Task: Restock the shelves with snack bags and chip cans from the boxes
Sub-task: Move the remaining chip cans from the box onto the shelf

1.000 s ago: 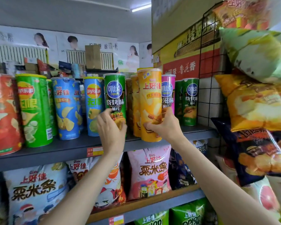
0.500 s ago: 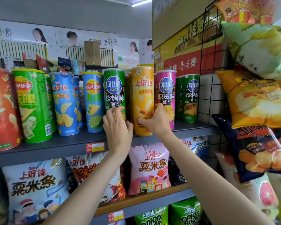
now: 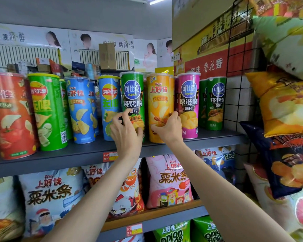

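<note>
Orange can (image 3: pixel 157 109) at frame centre: my right hand (image 3: pixel 168 130) grips it; my left hand (image 3: pixel 125 135) grips the green can (image 3: pixel 132 102) beside it.

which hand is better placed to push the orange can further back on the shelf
Right: the right hand already grips the orange can low down; the left hand is on the green can.
</note>
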The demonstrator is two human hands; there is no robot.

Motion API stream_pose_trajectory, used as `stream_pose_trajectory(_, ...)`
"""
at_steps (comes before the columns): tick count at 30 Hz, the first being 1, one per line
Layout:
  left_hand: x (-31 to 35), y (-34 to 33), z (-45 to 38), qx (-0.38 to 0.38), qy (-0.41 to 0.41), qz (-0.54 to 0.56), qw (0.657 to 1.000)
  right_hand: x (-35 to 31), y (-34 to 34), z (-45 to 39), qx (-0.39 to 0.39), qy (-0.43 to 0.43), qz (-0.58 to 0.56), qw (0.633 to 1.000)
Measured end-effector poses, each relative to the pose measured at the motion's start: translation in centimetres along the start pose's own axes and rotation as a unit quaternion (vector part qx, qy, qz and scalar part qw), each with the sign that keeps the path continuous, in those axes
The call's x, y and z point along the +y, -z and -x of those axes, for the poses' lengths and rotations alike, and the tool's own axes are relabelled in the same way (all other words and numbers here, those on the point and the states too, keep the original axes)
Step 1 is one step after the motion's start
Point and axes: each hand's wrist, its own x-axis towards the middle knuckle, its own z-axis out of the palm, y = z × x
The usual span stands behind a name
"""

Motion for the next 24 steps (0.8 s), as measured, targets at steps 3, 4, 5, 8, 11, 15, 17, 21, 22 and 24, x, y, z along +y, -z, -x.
stream_pose_trajectory(3,-0.1,0.1,-0.1,0.043,-0.021,-0.006,0.999,0.1,-0.2,-0.2,0.005,0.002,-0.009,1.000)
stream_pose_trajectory(4,-0.1,0.1,-0.1,0.050,-0.023,-0.003,0.998,0.1,-0.3,-0.2,0.007,0.002,-0.011,1.000)
stream_pose_trajectory(5,-0.1,0.0,0.0,0.055,-0.026,0.003,0.998,0.2,-0.4,-0.2,0.007,0.001,-0.012,1.000)
stream_pose_trajectory(8,-0.1,-0.4,0.0,0.059,-0.040,0.012,0.997,0.4,-0.3,-0.3,-0.005,0.002,-0.014,1.000)
stream_pose_trajectory(11,0.0,-0.9,0.1,0.063,-0.056,0.009,0.996,0.7,-0.1,-0.3,-0.022,0.000,-0.014,1.000)
stream_pose_trajectory(15,0.4,-1.1,0.3,0.059,-0.057,0.018,0.997,1.4,-0.1,-0.5,-0.034,0.024,-0.011,0.999)
stream_pose_trajectory(17,0.4,-1.2,0.3,0.056,-0.053,0.018,0.997,1.6,0.0,-0.9,-0.063,0.007,-0.022,0.998)
stream_pose_trajectory(21,0.0,-1.3,0.5,0.056,-0.047,0.013,0.997,2.0,0.0,-1.3,-0.077,0.001,-0.022,0.997)
stream_pose_trajectory(22,-0.1,-1.4,0.6,0.056,-0.046,0.012,0.997,2.1,-0.1,-1.3,-0.073,0.005,-0.022,0.997)
stream_pose_trajectory(24,-0.3,-1.6,0.8,0.054,-0.048,0.011,0.997,2.2,-0.3,-1.2,-0.067,0.010,-0.022,0.997)
